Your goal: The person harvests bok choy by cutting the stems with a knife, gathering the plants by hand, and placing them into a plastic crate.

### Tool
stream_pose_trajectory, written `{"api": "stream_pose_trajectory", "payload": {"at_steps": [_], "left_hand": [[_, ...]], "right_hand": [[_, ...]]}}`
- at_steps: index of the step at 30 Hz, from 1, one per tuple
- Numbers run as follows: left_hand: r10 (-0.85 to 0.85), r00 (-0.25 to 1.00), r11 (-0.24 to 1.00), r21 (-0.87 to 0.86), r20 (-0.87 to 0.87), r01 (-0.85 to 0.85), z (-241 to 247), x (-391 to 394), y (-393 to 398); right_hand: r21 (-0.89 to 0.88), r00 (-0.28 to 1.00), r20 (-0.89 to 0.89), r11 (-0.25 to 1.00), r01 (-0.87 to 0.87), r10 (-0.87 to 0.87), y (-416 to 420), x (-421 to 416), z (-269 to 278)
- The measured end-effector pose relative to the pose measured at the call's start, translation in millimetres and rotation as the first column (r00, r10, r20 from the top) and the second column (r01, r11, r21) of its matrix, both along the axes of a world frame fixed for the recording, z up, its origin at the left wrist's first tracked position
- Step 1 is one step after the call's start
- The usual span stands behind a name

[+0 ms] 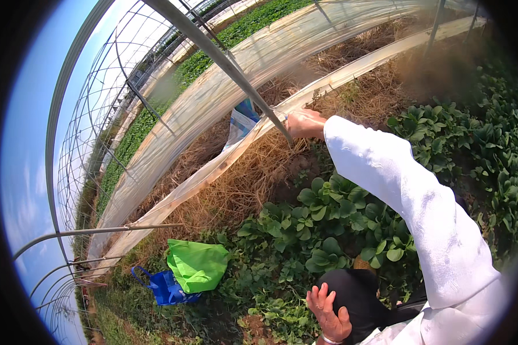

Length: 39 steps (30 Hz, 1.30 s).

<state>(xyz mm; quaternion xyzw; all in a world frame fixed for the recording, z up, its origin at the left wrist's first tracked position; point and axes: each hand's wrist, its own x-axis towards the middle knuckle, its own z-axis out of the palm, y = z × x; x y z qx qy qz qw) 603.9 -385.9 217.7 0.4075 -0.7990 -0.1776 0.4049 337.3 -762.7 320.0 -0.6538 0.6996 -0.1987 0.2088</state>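
My right hand point(303, 123), at the end of an outstretched white sleeve point(384, 172), is closed beside the foot of a metal pole point(250, 88). A small blue object shows at its fingers, by the edge of a plastic film strip point(224, 166); its kind is unclear. My left hand point(329, 313), with a bracelet at the wrist, hangs open and empty by my dark-clad knee point(349, 291). Leafy green plants point(328, 211) grow between the hands. Behind the film, left of the pole, lies a blue and white patterned bag or sheet point(243, 123), partly hidden.
A bright green bag point(198, 264) and a blue bag with handles point(168, 288) stand among low plants at lower left. Dry straw point(237, 185) borders the film. Bare greenhouse hoops point(58, 108) rise at left, with another crop row point(125, 159) beyond. More leafy plants point(492, 142) grow at right.
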Motion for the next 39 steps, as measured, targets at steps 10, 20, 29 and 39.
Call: {"api": "stream_pose_trajectory", "payload": {"at_steps": [10,20,29,39], "left_hand": [[0.005,0.987,1.0,0.028,0.164,-0.01,3.2,27.1,7.3],[0.048,0.998,0.995,0.084,0.037,-0.051,5.3,2.6,1.6],[0.075,0.996,0.986,0.144,0.037,-0.08,11.9,9.8,5.9],[0.049,0.999,0.989,0.141,0.0,-0.048,13.2,5.7,3.9]], "right_hand": [[-0.31,0.849,0.523,0.944,0.113,0.07,13.2,55.0,92.2],[0.018,0.902,0.356,0.967,0.254,-0.244,-2.4,1.1,-18.0],[-0.427,0.865,0.493,0.839,0.337,-0.096,-28.8,76.4,48.8],[-0.152,0.888,0.448,0.97,0.192,-0.105,-3.6,13.5,32.4]]}}
